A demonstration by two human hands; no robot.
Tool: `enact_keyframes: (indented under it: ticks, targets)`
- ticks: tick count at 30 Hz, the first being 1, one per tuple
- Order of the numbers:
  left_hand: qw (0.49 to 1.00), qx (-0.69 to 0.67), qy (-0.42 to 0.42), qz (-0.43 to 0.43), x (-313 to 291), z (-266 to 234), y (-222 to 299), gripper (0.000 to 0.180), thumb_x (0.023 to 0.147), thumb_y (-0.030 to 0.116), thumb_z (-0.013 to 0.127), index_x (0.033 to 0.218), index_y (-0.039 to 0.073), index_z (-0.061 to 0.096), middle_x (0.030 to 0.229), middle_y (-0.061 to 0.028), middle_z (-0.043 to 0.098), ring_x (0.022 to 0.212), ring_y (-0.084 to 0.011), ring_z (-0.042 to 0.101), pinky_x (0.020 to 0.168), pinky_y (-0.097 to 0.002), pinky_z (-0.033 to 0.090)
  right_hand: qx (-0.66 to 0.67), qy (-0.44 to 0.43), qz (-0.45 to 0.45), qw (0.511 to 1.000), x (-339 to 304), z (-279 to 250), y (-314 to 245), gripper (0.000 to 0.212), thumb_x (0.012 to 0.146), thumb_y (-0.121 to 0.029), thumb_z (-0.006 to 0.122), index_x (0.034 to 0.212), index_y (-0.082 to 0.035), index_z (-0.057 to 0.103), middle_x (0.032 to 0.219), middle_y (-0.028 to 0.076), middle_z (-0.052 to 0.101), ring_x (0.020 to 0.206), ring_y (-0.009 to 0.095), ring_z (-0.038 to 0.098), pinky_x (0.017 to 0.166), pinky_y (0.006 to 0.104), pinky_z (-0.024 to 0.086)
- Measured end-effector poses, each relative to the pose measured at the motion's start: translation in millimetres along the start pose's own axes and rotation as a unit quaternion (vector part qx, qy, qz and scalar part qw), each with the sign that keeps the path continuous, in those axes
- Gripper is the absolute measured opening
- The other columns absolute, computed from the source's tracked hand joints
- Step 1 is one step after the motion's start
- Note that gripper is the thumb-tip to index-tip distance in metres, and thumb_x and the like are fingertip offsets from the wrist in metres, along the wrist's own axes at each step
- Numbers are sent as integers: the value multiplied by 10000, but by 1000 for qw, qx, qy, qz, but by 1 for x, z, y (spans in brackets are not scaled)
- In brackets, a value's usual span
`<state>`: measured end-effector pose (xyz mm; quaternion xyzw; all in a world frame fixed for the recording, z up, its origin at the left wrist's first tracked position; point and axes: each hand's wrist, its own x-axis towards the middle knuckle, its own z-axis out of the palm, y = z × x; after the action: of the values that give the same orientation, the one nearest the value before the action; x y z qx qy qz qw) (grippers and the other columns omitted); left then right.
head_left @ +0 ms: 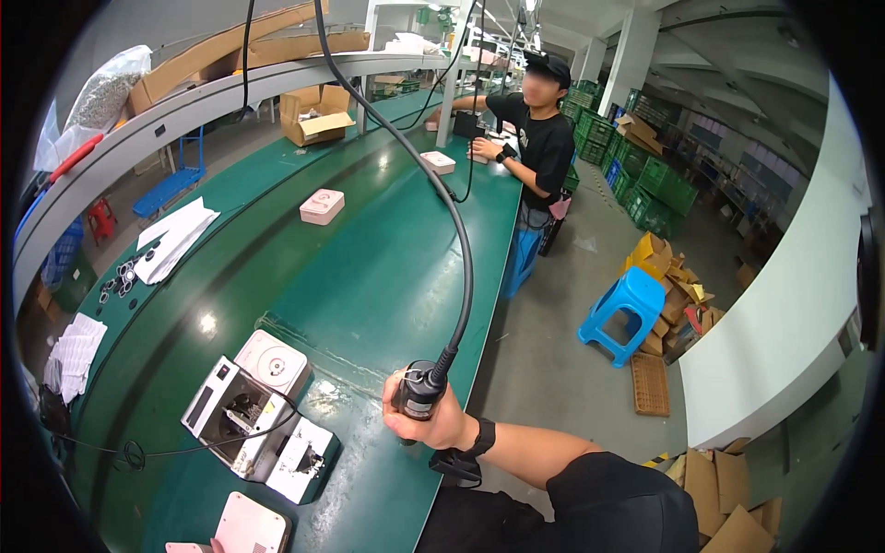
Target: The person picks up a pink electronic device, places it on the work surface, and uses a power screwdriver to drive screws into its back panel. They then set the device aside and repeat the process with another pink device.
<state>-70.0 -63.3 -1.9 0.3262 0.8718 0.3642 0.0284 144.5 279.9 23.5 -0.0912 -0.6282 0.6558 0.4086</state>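
Observation:
My right hand [426,412] is closed around a black electric screwdriver [422,392], held above the bench's near right edge; a thick black cable rises from the tool. Of my left hand [218,546], just a fingertip shows at the lower edge, against a pale pink plastic housing [249,523]; its grip is hidden. Ahead of that housing stands a screw feeder [235,415] with an open top and loose screws inside. A white block [300,458] with scattered screws adjoins it. Behind the feeder lies another pink housing [275,361] with a round recess.
Farther along the green bench [369,267] sit more pink housings [322,206] and an open carton [315,115]. Papers [175,238] and black rings [120,278] lie left. A co-worker [539,138] stands at the far right side. A blue stool [627,309] occupies the aisle.

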Motion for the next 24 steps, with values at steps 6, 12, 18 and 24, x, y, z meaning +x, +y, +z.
enact_keyframes:
  ticks: [6,12,18,24]
  targets:
    - [999,50,-9,-16,1,-5,10,995,622,259,911,1459,82,403,1456,-268,399,1373,-408,350,1159,-467,257,-16,-15,-16,1000,-4,-2,-3,276,785,52,682,1009,-33,546,787,59,619,655,101,569,587,264,472]
    - [995,80,-50,39,0,-18,-4,922,603,267,923,1400,86,495,1434,-252,424,1372,-389,359,1124,-464,328,-25,1,-32,999,-4,-3,-3,273,784,49,687,1009,-28,553,790,53,621,673,101,574,603,266,479]
    - [979,-13,-148,142,-22,-32,-11,843,566,205,927,1327,101,580,1289,-223,542,1226,-390,516,1007,-449,457,-17,5,-19,1000,-6,-2,0,289,780,59,690,1020,-26,552,797,50,617,690,102,580,621,268,482]
    - [955,-110,-221,161,-20,4,54,784,556,148,912,1278,78,612,1211,-221,588,1098,-405,599,950,-446,494,-50,-16,-26,998,-3,2,2,289,788,64,694,1027,-25,557,761,22,592,659,87,556,606,257,461]
